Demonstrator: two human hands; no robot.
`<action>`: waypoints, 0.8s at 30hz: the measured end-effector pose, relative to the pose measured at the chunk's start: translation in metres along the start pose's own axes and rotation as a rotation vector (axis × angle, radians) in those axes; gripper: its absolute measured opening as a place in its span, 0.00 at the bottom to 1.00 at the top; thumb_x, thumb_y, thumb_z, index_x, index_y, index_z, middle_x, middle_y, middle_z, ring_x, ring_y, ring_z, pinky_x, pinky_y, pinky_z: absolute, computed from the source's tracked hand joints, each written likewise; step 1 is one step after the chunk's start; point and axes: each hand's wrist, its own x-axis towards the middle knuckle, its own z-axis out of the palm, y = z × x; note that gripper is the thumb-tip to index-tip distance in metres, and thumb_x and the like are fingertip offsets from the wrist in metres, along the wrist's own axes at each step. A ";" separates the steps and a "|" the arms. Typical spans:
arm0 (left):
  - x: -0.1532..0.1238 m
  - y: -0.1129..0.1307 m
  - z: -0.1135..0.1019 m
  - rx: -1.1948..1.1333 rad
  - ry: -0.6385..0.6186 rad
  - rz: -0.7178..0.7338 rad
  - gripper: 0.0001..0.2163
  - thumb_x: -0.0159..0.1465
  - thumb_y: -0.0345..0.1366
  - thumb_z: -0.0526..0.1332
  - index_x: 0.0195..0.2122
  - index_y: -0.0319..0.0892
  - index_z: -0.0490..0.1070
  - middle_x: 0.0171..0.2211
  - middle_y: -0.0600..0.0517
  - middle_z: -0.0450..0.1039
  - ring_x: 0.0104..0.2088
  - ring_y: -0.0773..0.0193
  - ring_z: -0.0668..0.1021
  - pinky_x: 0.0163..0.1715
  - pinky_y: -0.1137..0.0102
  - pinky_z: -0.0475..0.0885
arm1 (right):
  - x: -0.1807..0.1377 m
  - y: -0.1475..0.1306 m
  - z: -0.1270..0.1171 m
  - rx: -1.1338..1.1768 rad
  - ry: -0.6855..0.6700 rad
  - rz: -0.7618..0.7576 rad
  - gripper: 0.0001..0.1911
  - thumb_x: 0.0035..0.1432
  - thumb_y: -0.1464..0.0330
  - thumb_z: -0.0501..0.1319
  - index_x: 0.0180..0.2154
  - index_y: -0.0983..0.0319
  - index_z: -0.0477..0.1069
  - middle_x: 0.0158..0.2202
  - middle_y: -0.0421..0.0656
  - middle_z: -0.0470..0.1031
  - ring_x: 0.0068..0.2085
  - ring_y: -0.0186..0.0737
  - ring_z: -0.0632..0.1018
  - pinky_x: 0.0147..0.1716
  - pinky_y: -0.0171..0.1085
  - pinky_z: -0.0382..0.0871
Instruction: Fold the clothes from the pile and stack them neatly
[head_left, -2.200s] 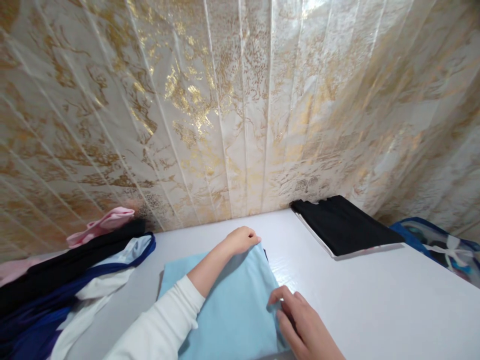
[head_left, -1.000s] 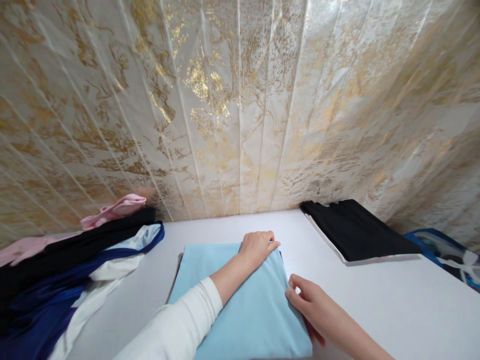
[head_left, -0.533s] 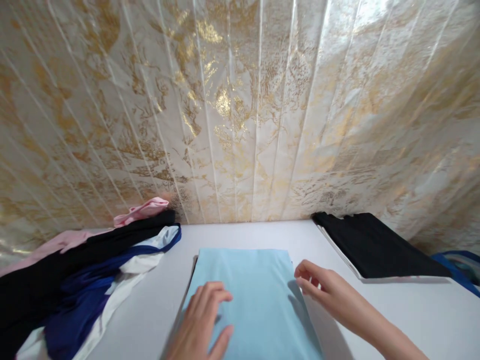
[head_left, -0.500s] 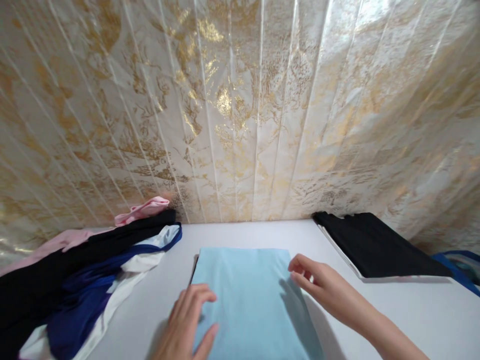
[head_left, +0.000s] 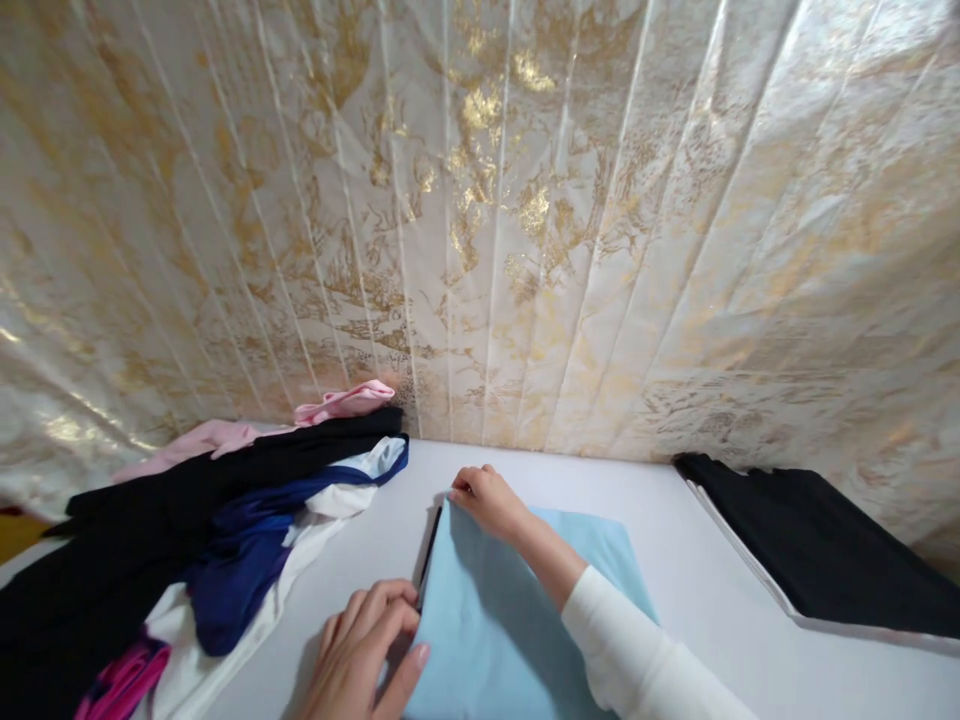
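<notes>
A light blue folded cloth lies flat on the white table, running out of view at the bottom. Along its left side a thin dark edge shows from beneath; what it belongs to is hidden. My right hand reaches across the cloth and pinches its far left corner between thumb and fingers. Beside the near left edge, my left hand rests with fingers bent and thumb apart, fingertips at the dark edge and thumb tip by the cloth. Nothing shows held in it.
On the left lies a loose heap of clothes: pink, black, navy blue, white and magenta. A folded black garment lies over a white layer at right. A gold-patterned curtain hangs behind the white table.
My right hand has moved left across the cloth from its right edge and taken hold of the far left corner. My left hand stays by the left edge. The view has turned left.
</notes>
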 end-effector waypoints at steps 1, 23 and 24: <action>0.001 -0.002 0.001 -0.009 0.002 -0.005 0.08 0.63 0.42 0.53 0.29 0.50 0.68 0.44 0.53 0.73 0.41 0.56 0.75 0.39 0.64 0.68 | 0.000 0.005 0.000 0.051 -0.012 -0.011 0.07 0.59 0.71 0.58 0.28 0.61 0.67 0.24 0.37 0.68 0.31 0.35 0.70 0.34 0.34 0.63; 0.030 0.012 -0.003 -0.033 -0.412 -0.346 0.15 0.65 0.28 0.49 0.53 0.43 0.53 0.28 0.57 0.74 0.31 0.61 0.76 0.30 0.72 0.63 | -0.009 0.010 0.030 -0.075 -0.057 -0.007 0.04 0.63 0.71 0.55 0.38 0.58 0.67 0.36 0.41 0.74 0.37 0.39 0.74 0.37 0.34 0.60; 0.031 0.013 -0.005 0.001 -0.437 -0.365 0.15 0.65 0.27 0.50 0.53 0.42 0.54 0.28 0.57 0.74 0.32 0.60 0.77 0.30 0.72 0.63 | -0.008 0.008 0.031 -0.118 -0.071 0.000 0.04 0.63 0.70 0.55 0.39 0.58 0.67 0.38 0.42 0.75 0.39 0.39 0.74 0.38 0.35 0.60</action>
